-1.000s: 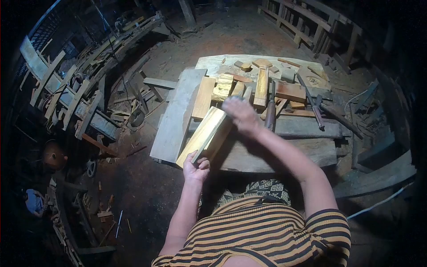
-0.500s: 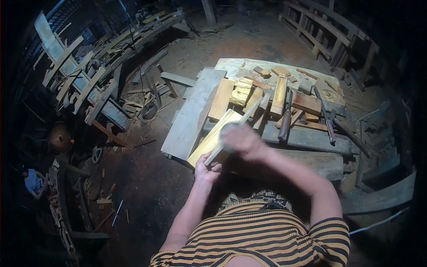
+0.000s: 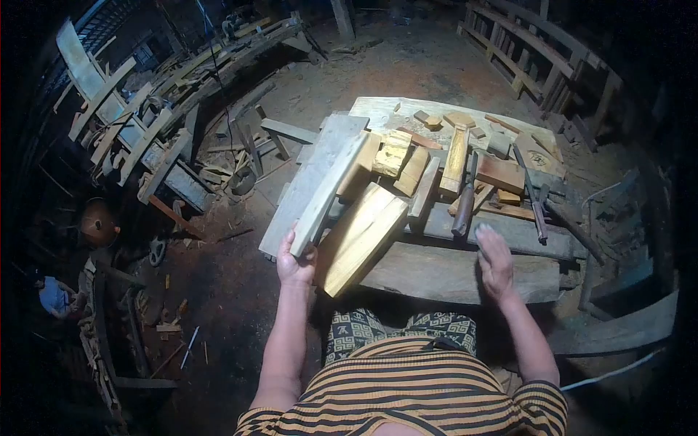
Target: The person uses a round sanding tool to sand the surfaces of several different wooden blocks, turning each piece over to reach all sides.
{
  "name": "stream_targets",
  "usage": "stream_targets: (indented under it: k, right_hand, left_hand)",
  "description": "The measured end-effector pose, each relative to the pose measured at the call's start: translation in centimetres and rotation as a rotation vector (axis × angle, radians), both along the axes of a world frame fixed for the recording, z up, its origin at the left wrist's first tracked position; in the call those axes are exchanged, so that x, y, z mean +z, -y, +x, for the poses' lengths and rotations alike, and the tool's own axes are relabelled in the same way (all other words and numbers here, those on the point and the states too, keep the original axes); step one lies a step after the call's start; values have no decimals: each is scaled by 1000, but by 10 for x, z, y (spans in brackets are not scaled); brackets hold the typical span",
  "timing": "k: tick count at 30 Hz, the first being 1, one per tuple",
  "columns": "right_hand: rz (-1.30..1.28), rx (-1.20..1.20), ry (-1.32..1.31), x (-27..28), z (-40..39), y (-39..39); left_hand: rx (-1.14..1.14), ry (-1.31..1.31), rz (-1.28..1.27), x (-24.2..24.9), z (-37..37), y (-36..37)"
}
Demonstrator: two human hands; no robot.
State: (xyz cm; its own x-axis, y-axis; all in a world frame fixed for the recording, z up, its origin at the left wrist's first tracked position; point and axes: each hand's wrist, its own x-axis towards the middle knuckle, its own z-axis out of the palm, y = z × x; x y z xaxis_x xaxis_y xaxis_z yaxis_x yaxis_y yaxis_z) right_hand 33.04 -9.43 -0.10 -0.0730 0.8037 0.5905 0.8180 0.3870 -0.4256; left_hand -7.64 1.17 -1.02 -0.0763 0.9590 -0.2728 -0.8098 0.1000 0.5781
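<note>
Gripped near its lower end by my left hand point(image 3: 297, 263) is a long pale wooden board point(image 3: 331, 196), tilted up and away over the left of the bench. My right hand point(image 3: 496, 260) holds nothing; its fingers are extended, over the bench's near side and close to the dark handle of a tool point(image 3: 463, 211). Between my hands a thick yellow wood block point(image 3: 362, 236) lies slanted on the bench. Beyond it are a rough yellow block point(image 3: 392, 152) and a wooden mallet-like piece point(image 3: 456, 160).
More tools, including a long metal one point(image 3: 539, 211), and a reddish block point(image 3: 500, 172) lie on the bench's right side. Wooden frames point(image 3: 523, 54) stand at the back right. At far left a person point(image 3: 54, 296) is partly visible beside stacked wood.
My left hand has moved left with the board, which now stands clear of the yellow block. My right hand has come off the board and moved right.
</note>
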Motion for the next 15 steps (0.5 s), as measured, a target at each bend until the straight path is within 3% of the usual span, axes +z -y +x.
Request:
stream_targets:
  k: [5, 7, 8, 11, 15]
  right_hand:
    - [-177, -78, -44, -53, 2, 27]
    - [-268, -146, 70, -58, -1, 29]
    - [-261, -149, 31, -65, 0, 27]
    - [-280, -153, 67, -62, 0, 27]
    - [-310, -146, 64, -63, 1, 28]
  left_hand:
    - [115, -196, 29, -25, -25, -46]
    - [228, -435, -38, -25, -21, -56]
    - [151, -448, 34, -41, -31, -68]
    - [10, -749, -146, -26, -21, -63]
    - [42, -895, -139, -22, -18, -58]
